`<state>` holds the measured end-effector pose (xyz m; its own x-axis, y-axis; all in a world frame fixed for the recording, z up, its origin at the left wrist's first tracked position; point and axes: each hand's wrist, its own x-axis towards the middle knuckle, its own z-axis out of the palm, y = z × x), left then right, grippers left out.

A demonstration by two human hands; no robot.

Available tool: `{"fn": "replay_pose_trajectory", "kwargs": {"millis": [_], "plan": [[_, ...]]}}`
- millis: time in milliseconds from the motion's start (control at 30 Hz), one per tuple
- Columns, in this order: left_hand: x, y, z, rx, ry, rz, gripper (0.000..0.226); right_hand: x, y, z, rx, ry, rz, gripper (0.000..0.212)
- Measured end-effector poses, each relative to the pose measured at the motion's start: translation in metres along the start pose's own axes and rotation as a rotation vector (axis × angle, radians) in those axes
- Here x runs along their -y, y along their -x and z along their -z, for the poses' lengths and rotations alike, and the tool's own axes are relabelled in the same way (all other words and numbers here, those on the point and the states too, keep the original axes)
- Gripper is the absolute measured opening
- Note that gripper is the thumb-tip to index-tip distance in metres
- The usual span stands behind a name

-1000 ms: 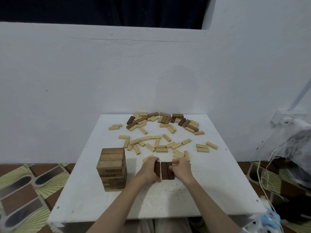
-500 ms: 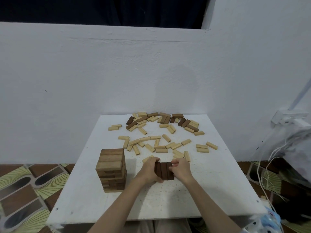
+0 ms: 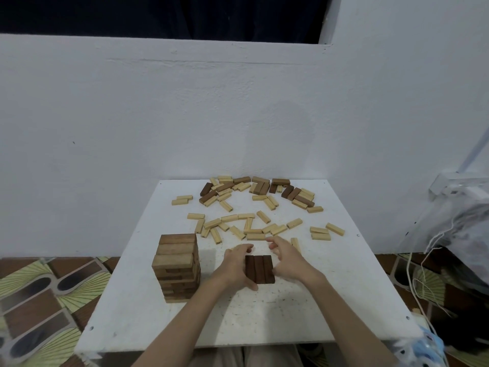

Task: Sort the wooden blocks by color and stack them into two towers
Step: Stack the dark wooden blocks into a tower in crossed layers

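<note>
White table (image 3: 344, 300) against white wall (image 3: 238, 115); patterned floor (image 3: 39, 300) left; white cords (image 3: 420, 274) right.

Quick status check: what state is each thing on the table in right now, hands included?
Brown tower: standing upright, several layers, untouched.
Three dark blocks: flat, side by side, touching.
Left hand: against the dark row's left side, fingers curled along it.
Right hand: open, fingers lifted beside the row.
Loose blocks: scattered flat, light and dark mixed.
Table: white, scuffed.

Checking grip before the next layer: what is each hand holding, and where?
The left hand holds the row of three dark blocks at its left side. The right hand holds nothing.
</note>
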<state>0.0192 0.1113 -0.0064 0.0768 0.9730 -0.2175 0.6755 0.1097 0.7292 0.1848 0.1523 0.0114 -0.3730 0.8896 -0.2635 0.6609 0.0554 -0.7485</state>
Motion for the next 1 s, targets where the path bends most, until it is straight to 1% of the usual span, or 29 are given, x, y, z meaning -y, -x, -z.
{"fn": "replay_pose_trajectory", "kwargs": {"millis": [67, 133, 200, 400, 533, 1000], "plan": [[0.000, 0.000, -0.001, 0.014, -0.013, 0.001, 0.102, 0.003, 0.004, 0.004, 0.130, 0.121, 0.022, 0.096], [0.001, -0.001, -0.003, 0.021, -0.033, -0.005, 0.102, 0.003, 0.006, 0.004, 0.159, 0.181, 0.029, 0.106], [0.000, -0.002, -0.004, 0.019, -0.046, -0.014, 0.101, 0.003, 0.006, 0.002, 0.146, 0.198, 0.042, 0.109], [-0.002, -0.004, -0.003, 0.020, -0.077, -0.038, 0.098, 0.000, 0.008, -0.002, 0.116, 0.220, 0.089, 0.111], [0.001, -0.005, -0.003, 0.016, -0.093, -0.024, 0.100, 0.002, 0.008, -0.003, 0.110, 0.241, 0.116, 0.109], [0.004, -0.013, -0.004, 0.018, -0.088, -0.040, 0.095, 0.002, 0.006, -0.004, 0.106, 0.208, 0.122, 0.104]]}}
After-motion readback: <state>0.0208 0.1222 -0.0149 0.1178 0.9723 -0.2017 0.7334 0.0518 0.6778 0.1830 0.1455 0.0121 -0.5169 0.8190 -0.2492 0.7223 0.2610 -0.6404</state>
